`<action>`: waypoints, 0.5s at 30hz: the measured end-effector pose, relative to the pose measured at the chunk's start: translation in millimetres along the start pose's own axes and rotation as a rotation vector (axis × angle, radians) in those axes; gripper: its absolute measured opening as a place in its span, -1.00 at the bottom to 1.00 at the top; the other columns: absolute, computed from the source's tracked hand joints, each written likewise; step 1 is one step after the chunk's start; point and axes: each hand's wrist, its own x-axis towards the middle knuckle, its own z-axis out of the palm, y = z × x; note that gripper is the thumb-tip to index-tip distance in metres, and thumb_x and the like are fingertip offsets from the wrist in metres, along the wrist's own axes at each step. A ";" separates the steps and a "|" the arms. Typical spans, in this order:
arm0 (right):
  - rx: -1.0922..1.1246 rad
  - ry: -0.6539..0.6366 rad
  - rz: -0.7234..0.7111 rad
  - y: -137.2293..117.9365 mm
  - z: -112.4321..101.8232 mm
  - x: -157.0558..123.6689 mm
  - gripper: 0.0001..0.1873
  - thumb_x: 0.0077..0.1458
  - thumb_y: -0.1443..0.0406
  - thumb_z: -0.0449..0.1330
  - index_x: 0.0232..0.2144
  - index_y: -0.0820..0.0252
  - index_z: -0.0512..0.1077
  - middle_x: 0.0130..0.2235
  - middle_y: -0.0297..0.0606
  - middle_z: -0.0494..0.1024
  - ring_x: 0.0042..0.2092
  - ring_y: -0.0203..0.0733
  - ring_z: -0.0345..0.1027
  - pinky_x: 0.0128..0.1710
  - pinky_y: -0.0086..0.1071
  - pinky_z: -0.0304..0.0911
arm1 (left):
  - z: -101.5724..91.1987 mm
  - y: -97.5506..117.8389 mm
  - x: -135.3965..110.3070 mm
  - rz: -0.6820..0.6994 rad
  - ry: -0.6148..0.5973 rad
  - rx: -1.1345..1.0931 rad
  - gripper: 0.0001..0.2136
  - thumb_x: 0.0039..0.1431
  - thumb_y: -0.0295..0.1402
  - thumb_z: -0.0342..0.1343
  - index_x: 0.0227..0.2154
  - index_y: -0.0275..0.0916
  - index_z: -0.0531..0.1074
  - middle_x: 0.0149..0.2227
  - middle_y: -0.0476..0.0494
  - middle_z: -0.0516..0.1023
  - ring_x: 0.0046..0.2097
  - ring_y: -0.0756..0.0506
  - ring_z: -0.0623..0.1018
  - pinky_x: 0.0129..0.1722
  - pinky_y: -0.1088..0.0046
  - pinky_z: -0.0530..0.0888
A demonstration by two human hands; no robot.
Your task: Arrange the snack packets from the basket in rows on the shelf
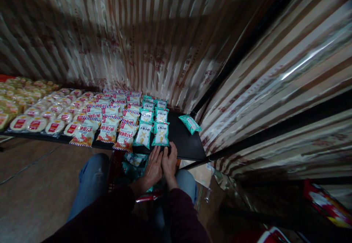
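Note:
My left hand (153, 166) is at the front edge of the black shelf (183, 145), its fingers stretched forward. Beside it, my right hand (169, 162) has its fingers extended with a slight bend. Both sets of fingertips reach the lower edge of the front teal snack packet (161, 134); whether they touch it I cannot tell. That packet stands at the front of the rightmost of two teal columns. To its left is another front teal packet (143, 135). One loose teal packet (190, 124) lies tilted near the shelf's right end.
Left of the teal packets are rows of red-and-white striped packets (109, 128), round wrapped cakes (55, 126) and yellowish packages (9, 101). Below the shelf, between my knees, is a pile of teal packets (134, 166). A black post (247, 145) borders the right side, before striped sheeting (280, 100).

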 end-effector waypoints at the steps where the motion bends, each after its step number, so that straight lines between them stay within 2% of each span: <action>1: -0.004 0.019 -0.005 0.7 -0.5 -5.6 -0.48 0.13 0.10 -0.09 0.00 0.33 0.31 0.08 0.07 0.33 0.14 -0.04 0.15 0.16 -0.12 0.01 | -1.3 -2.0 -5.9 0.021 -0.017 0.003 -0.51 0.12 -0.51 -0.17 0.15 -0.43 0.17 0.28 -0.39 0.07 0.34 -0.20 -0.08 0.25 0.03 0.09; 5: -0.003 0.113 -0.002 9.3 -1.2 -37.4 -0.57 0.15 0.15 -0.09 -0.06 0.30 0.33 -0.05 0.01 0.40 0.03 -0.07 0.23 0.07 -0.16 0.11 | -3.5 -13.5 -31.8 0.059 -0.077 -0.002 -0.50 0.08 -0.59 -0.20 0.12 -0.39 0.21 0.28 -0.32 0.10 0.34 -0.15 -0.09 0.25 0.08 0.11; 8: 0.007 0.058 -0.013 20.1 4.9 -66.3 -0.66 0.13 0.21 -0.07 -0.18 0.25 0.38 -0.17 -0.08 0.45 -0.08 -0.11 0.30 0.00 -0.21 0.17 | 0.0 -28.9 -51.3 -0.004 -0.141 0.003 -0.55 0.05 -0.61 -0.17 0.03 -0.38 0.32 0.28 -0.31 0.10 0.33 -0.17 -0.05 0.26 0.13 0.13; 10: -0.001 -0.045 -0.022 27.7 13.4 -82.5 -0.69 0.13 0.25 -0.08 -0.23 0.24 0.40 -0.20 -0.10 0.47 -0.11 -0.13 0.32 -0.02 -0.24 0.20 | 3.1 -42.5 -63.3 -0.155 -0.169 0.040 -0.59 0.04 -0.61 -0.16 -0.05 -0.36 0.39 0.27 -0.31 0.11 0.32 -0.20 0.01 0.25 0.11 0.13; 13: -0.056 -0.313 -0.025 39.3 29.8 -99.5 -0.69 0.12 0.32 -0.08 -0.25 0.19 0.44 -0.20 -0.15 0.51 -0.12 -0.17 0.35 -0.04 -0.29 0.22 | 3.9 -65.4 -78.9 -0.394 -0.207 0.100 -0.61 -0.05 -0.61 -0.04 -0.10 -0.43 0.41 0.26 -0.40 0.11 0.32 -0.30 -0.02 0.27 0.14 0.05; 15: -0.123 -0.439 0.006 46.6 39.8 -107.3 -0.70 0.07 0.37 -0.04 -0.26 0.15 0.47 -0.19 -0.17 0.54 -0.12 -0.17 0.38 -0.06 -0.30 0.24 | 1.3 -80.3 -88.4 -0.472 -0.208 0.087 -0.63 -0.06 -0.62 -0.01 -0.12 -0.51 0.42 0.22 -0.51 0.15 0.30 -0.37 0.03 0.26 0.11 0.05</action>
